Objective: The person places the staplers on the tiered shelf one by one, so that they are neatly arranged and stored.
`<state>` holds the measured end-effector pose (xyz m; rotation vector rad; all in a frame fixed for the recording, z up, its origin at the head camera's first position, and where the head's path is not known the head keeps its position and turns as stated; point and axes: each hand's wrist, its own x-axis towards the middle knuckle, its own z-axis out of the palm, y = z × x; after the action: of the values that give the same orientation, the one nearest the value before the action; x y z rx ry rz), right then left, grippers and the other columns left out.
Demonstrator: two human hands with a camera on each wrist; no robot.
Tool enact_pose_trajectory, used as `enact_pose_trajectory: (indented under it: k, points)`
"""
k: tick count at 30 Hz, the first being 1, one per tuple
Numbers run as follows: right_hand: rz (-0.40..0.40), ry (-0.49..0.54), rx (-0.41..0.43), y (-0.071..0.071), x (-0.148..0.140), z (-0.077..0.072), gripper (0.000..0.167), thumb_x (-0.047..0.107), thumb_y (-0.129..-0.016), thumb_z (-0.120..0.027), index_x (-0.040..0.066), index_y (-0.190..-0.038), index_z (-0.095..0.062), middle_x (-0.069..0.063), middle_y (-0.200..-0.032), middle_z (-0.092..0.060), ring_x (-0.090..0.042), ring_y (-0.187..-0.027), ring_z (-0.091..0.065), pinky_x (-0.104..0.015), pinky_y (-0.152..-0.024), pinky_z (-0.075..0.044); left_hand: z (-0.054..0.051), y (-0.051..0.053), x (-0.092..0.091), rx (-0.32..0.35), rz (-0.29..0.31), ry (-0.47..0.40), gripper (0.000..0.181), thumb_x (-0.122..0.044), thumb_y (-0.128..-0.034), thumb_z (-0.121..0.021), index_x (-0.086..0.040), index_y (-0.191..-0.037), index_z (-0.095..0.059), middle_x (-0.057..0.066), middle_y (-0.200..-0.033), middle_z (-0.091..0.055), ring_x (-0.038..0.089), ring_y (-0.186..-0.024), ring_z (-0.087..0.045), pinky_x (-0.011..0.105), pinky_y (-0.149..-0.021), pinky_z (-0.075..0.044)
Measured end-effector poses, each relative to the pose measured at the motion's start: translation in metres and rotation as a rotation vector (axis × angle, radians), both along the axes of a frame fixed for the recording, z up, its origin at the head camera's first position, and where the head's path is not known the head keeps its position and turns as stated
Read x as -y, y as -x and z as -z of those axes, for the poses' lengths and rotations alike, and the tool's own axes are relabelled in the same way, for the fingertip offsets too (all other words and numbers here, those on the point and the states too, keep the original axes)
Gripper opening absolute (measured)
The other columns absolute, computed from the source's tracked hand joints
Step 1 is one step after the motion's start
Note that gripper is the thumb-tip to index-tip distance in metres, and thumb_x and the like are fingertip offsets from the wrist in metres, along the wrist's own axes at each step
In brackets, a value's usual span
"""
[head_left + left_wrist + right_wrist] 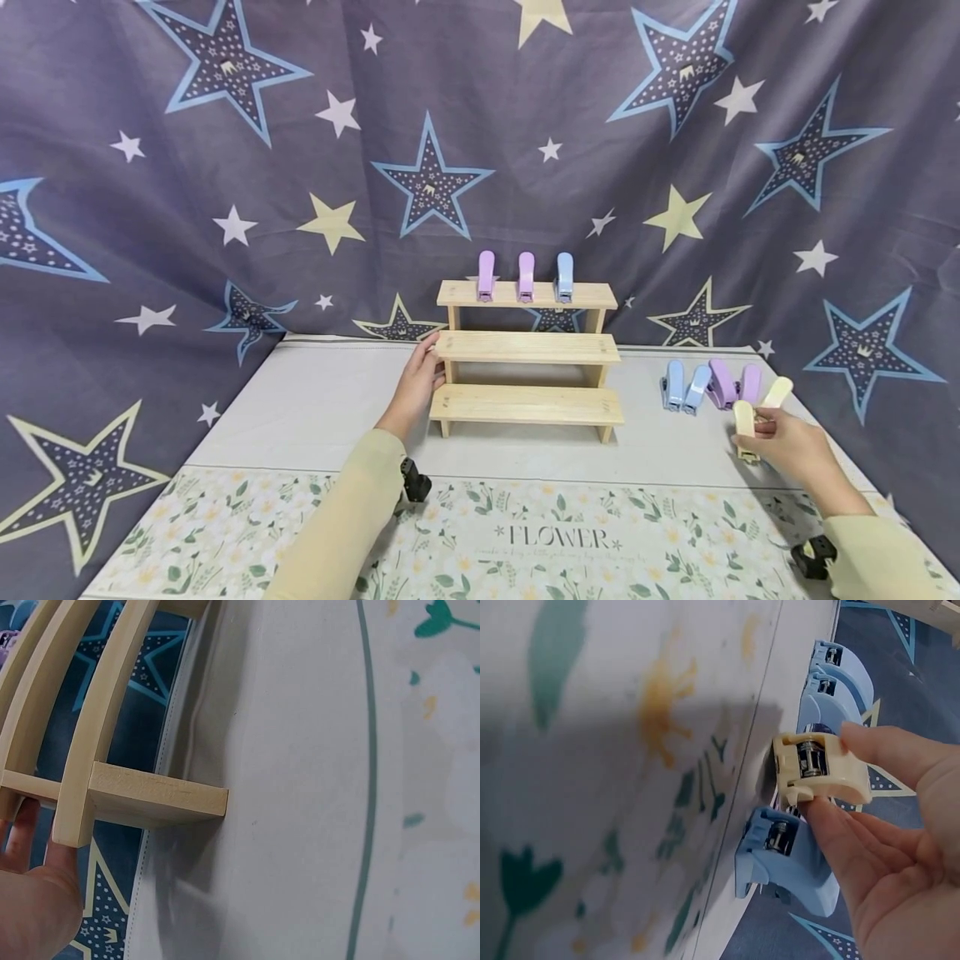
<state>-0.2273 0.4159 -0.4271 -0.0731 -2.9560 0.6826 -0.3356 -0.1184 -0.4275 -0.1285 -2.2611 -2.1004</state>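
Currently, your right grip pinches a cream stapler near the purple staplers; swinging sideways could topple those, and your left grip, holding the wooden rack, could jerk it.

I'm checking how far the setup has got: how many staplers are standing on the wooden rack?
3, all on the top shelf: a left purple stapler, a middle purple stapler and a right blue stapler. None there seems hidden.
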Motion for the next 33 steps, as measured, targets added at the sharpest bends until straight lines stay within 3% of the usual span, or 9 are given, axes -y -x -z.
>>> enact_pose_trajectory:
  k: [4,9,16,22,28,33]
  points:
    - [-0.001,0.003,0.012,0.0,0.005,0.0,0.077,0.031,-0.089,-0.076,-0.024,-0.132,-0.043,-0.034,-0.108,-0.064,-0.05,-0.098,-0.061,-0.057,-0.076,-0.054,0.001,0.001,0.001,0.004,-0.005,0.01,0.048,-0.029,-0.1112,-0.029,-0.019,-0.158,-0.03,0.017,-0.154,-0.038,0.036,-0.134,-0.045,0.048,-0.112,-0.04]
    - [-0.028,-0.005,0.043,-0.002,0.005,0.003,0.069,0.029,-0.087,-0.077,-0.022,-0.124,-0.048,-0.031,-0.098,-0.066,-0.044,-0.086,-0.063,-0.053,-0.068,-0.054,0.001,0.002,0.001,0.002,-0.003,0.017,0.048,-0.031,-0.1114,-0.029,-0.02,-0.158,-0.029,0.015,-0.156,-0.036,0.036,-0.135,-0.044,0.048,-0.112,-0.04]
    - [-0.025,0.004,0.079,-0.003,0.001,0.009,0.069,0.027,-0.088,-0.076,-0.021,-0.13,-0.049,-0.029,-0.1,-0.067,-0.042,-0.086,-0.064,-0.05,-0.065,-0.055,0.0,0.0,0.0,0.01,-0.009,0.02,0.048,-0.03,-0.1114,-0.029,-0.02,-0.159,-0.029,0.015,-0.156,-0.036,0.036,-0.135,-0.044,0.047,-0.112,-0.04]
    - [-0.031,0.027,0.098,0.0,0.0,0.01,0.061,0.031,-0.088,-0.076,-0.018,-0.118,-0.055,-0.021,-0.09,-0.067,-0.03,-0.076,-0.063,-0.041,-0.059,-0.052,0.0,0.001,0.0,0.009,0.0,0.003,0.048,-0.029,-0.1115,-0.029,-0.02,-0.158,-0.03,0.017,-0.156,-0.035,0.037,-0.136,-0.044,0.049,-0.112,-0.04]
    - [-0.048,0.027,0.127,0.002,0.001,0.008,0.058,0.036,-0.088,-0.076,-0.015,-0.109,-0.057,-0.023,-0.092,-0.065,-0.034,-0.08,-0.063,-0.046,-0.064,-0.054,-0.005,-0.002,0.0,0.012,0.008,-0.002,0.048,-0.027,-0.1114,-0.029,-0.018,-0.159,-0.029,0.018,-0.156,-0.034,0.039,-0.137,-0.042,0.05,-0.113,-0.038]
    - [-0.054,0.044,0.149,0.001,0.002,0.007,0.055,0.039,-0.087,-0.077,-0.01,-0.104,-0.059,-0.019,-0.092,-0.065,-0.031,-0.081,-0.062,-0.041,-0.064,-0.053,0.0,0.001,0.0,0.004,-0.005,0.008,0.048,-0.029,-0.111,-0.029,-0.02,-0.158,-0.03,0.016,-0.155,-0.037,0.036,-0.135,-0.044,0.049,-0.113,-0.039]
